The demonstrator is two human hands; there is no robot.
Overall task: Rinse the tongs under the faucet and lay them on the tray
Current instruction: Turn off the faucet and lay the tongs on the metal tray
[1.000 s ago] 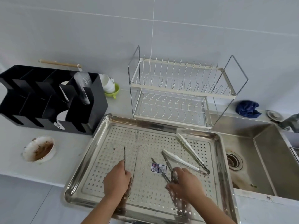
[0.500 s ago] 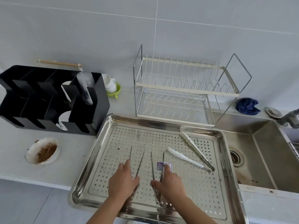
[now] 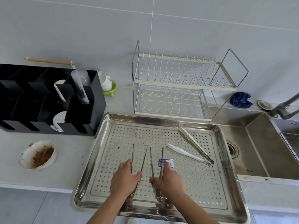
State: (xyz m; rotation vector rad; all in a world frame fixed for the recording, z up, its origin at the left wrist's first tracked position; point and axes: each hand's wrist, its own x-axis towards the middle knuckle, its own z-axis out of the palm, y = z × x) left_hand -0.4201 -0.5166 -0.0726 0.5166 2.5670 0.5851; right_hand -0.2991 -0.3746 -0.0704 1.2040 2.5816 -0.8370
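Head view: each hand holds one thin steel pair at the hinge end, fingers curled over it, arms splayed, tips down on the tray (image 3: 103, 126). Left hand (image 3: 124, 180) has the left tongs (image 3: 139, 157), right hand (image 3: 169, 180) has the right tongs (image 3: 156, 159).

Risks as we see them, biggest first:
- The tray's near edge overhangs the worktop (image 3: 64, 167). If we lean on that edge it can tip and everything slides off.
- Wet steel on steel: if we let go at an angle, the pairs skate toward the rim.
- Thin tips can snag in the perforations, and the arms can spring apart on release.

Containers:
- Tray: both thin pairs, the white tongs (image 3: 192, 139) at the right lying open, and a sticker (image 3: 166, 162).
- Sink (image 3: 262, 143): drain only, as far as we can see.
- Organiser (image 3: 90, 113): clear cup stack (image 3: 80, 85) and white pieces we can't identify.
- Bowl (image 3: 25, 156): brown residue (image 3: 42, 155).
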